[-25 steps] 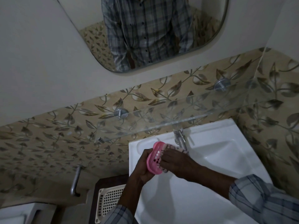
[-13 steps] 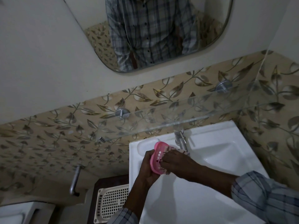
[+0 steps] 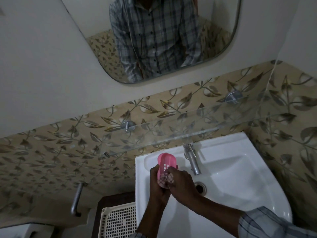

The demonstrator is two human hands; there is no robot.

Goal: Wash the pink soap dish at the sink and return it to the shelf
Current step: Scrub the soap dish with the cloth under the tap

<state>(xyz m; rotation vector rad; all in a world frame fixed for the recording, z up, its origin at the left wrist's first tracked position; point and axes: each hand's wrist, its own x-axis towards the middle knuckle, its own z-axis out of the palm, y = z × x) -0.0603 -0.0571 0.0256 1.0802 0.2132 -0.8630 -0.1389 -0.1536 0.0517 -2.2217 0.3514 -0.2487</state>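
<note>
Over the left corner of the white sink (image 3: 223,148), the pink soap dish (image 3: 166,160) is held upright on its long axis, just left of the tap (image 3: 192,158) and below the front edge of the glass shelf (image 3: 171,133). The left hand (image 3: 157,184) wraps its fingers round the dish's left edge and back. The right hand (image 3: 181,183) curls its fingers over the dish's lower end, against the slotted face. That patch is blurred, so I cannot tell how the fingertips lie. No stream of water is visible from the spout. The step in hand looks like scrubbing. To do it well, the left hand should hold firm by the rim, since wet plastic is slippery. The right fingertips should work along every slot and into the corners, where soap film gathers. Turning the dish would bring the far end and underside within reach. It should sit nearer the drain (image 3: 199,188), so drips fall into the basin. A rinse under the tap must come before the shelf.
</note>
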